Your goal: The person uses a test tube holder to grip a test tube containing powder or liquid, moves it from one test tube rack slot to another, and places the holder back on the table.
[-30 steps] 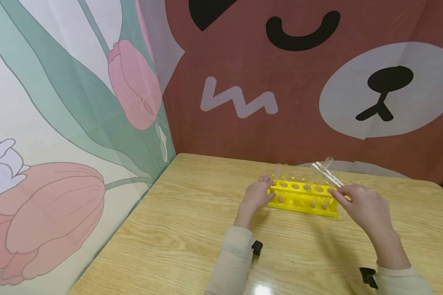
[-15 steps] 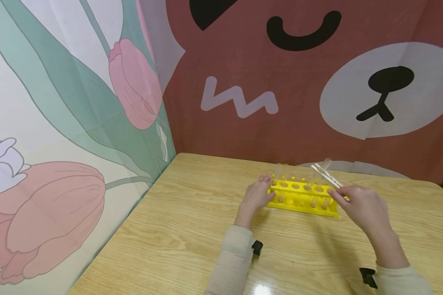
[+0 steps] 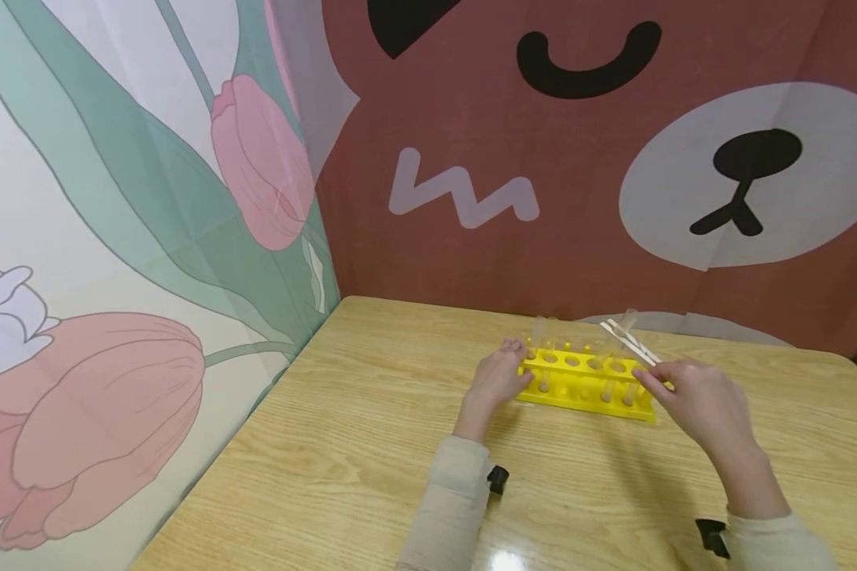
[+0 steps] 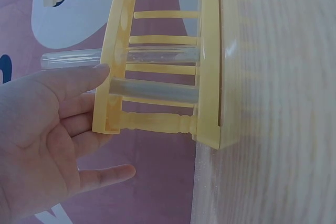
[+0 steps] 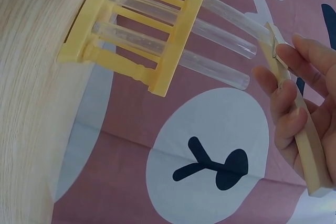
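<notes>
A yellow test tube rack (image 3: pixel 578 403) stands on the table. My left hand (image 3: pixel 498 374) grips the left end of its upper bar, thumb on one side and fingers behind. My right hand (image 3: pixel 707 400) holds a wooden test tube clamp (image 5: pixel 311 153) by its handle. In the clamp's jaws is a clear test tube (image 5: pixel 231 11), tilted. Its rounded bottom shows just through a hole of the upper bar in the left wrist view. Two tubes, a nearer one (image 5: pixel 220 70) and another (image 5: pixel 231 38), stand at the rack's right end; a further tube (image 4: pixel 73 57) stands beside my left thumb.
The rack's upper bar has bare holes in the middle, with a row of yellow pegs (image 3: pixel 567 346) behind. The wooden table (image 3: pixel 314 444) meets a printed cloth backdrop (image 3: pixel 471 262) at the back and another on the left.
My right hand has shifted slightly left with the clamp, and the held test tube's top has come a little lower and to the left. My left hand has stayed on the rack.
</notes>
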Tool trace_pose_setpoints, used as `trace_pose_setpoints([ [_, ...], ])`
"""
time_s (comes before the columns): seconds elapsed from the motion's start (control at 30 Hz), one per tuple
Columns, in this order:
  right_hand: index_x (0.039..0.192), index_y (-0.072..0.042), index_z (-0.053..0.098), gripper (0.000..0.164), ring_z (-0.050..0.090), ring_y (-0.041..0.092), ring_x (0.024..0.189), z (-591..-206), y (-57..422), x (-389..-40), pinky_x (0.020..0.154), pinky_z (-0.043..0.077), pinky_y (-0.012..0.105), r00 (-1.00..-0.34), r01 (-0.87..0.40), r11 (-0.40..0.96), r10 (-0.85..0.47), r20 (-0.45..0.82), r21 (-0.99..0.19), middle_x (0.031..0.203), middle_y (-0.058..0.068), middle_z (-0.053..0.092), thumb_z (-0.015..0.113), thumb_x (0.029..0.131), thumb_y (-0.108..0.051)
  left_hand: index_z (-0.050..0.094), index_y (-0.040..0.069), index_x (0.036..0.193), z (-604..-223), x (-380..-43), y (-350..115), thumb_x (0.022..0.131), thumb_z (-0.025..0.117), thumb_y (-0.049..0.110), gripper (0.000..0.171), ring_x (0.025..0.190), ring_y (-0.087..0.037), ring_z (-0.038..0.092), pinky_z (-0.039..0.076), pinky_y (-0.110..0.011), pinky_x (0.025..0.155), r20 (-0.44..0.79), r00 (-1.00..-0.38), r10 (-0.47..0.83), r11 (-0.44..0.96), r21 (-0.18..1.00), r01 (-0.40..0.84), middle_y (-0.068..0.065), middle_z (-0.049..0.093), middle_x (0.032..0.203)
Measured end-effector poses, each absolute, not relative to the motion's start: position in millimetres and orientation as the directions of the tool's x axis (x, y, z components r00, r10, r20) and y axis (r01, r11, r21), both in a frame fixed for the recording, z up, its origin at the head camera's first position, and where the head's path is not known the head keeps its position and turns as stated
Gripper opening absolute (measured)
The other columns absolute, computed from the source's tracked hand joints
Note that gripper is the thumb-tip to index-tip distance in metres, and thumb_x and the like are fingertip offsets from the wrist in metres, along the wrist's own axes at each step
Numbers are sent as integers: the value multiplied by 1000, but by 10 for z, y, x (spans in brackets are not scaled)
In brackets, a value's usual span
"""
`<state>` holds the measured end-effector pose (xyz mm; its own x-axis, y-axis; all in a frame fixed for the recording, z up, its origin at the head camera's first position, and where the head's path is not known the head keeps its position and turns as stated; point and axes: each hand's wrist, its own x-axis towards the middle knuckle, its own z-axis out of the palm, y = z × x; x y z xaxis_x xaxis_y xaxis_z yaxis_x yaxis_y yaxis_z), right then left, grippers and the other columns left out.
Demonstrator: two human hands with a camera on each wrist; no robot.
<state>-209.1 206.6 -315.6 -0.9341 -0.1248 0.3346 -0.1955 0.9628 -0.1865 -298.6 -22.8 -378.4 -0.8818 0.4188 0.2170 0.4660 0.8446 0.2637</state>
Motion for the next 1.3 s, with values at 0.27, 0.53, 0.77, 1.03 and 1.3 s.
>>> trace_pose_setpoints([
  [0.27,86,-1,69,28,29,15,45,-3177,2073,-2098,38,21,26,-928,-218,959,-148,341,-178,55,-1,39,60,86,-27,45,6,131,-3792,-2990,-222,88,56,30,50,129,-17,26,31,-26,98,206,-885,418,841,281,463,-6,36,138],
  [0.53,84,-2,69,24,30,14,44,-3187,2078,-2104,37,22,26,-915,-243,955,-167,368,-171,55,-2,42,61,85,-25,45,6,131,-3793,-2993,-215,89,56,29,50,129,-17,27,29,-27,100,204,-888,413,839,295,458,-6,36,138],
  [0.77,85,-3,69,27,30,15,44,-3195,2072,-2104,37,22,26,-928,-231,956,-161,337,-180,55,-2,41,59,86,-28,47,8,130,-3786,-2989,-219,88,57,30,49,128,-15,27,30,-26,99,209,-887,412,841,288,458,-3,36,138],
  [1.03,86,-2,69,26,30,15,45,-3205,2070,-2109,37,22,26,-933,-227,957,-159,324,-184,54,-1,40,60,86,-26,46,7,130,-3789,-2989,-220,88,57,30,49,129,-15,26,29,-26,99,204,-890,407,840,299,452,-4,36,138],
  [1.3,86,-2,69,27,31,15,46,-3221,2076,-2128,37,24,26,-935,-226,955,-158,317,-190,55,-1,41,59,86,-26,46,7,130,-3796,-2991,-218,88,57,29,49,129,-16,27,29,-26,99,208,-889,408,839,300,455,-5,36,138],
])
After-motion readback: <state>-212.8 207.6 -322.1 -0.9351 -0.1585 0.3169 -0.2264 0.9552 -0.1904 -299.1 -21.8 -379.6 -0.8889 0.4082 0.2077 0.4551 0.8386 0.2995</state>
